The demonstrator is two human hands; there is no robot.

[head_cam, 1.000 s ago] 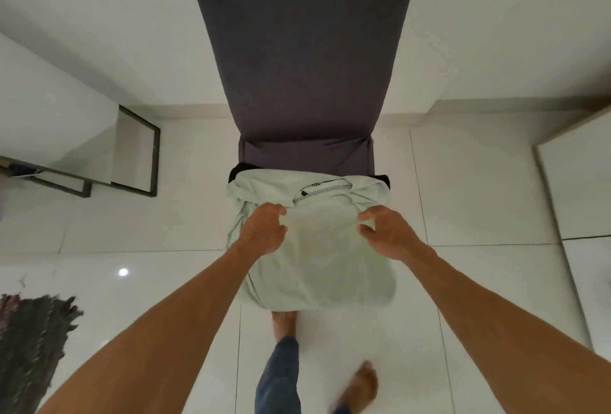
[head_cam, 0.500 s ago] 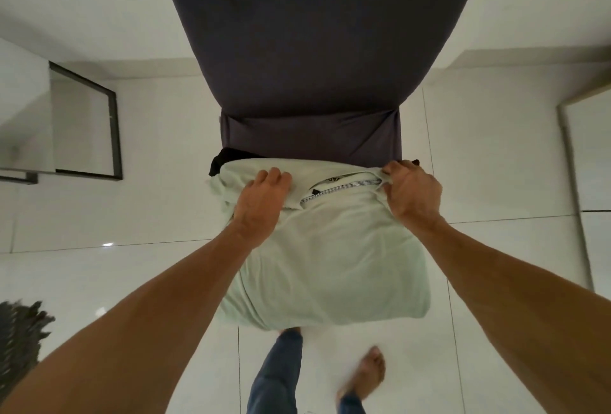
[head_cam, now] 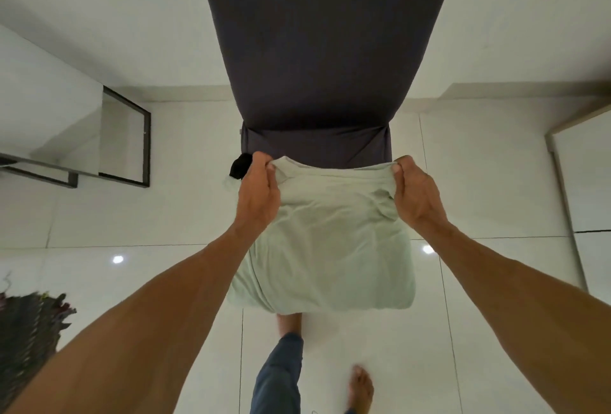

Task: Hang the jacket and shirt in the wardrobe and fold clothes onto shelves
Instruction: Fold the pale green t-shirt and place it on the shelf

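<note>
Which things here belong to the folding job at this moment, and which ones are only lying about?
Belong to the job: pale green garment, pinched at its far corners by the left hand and the right hand; dark chair beneath it.
Only lying about: black-framed panel, dark rug, small black thing beside the left hand (unclear what it is).

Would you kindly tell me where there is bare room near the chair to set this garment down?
Bare floor tiles lie between the chair and the glass table, and between the chair and the white cabinet. Crowded: its seat, covered by the pale green garment that the left hand and right hand grip, a black item at its left edge.
</note>
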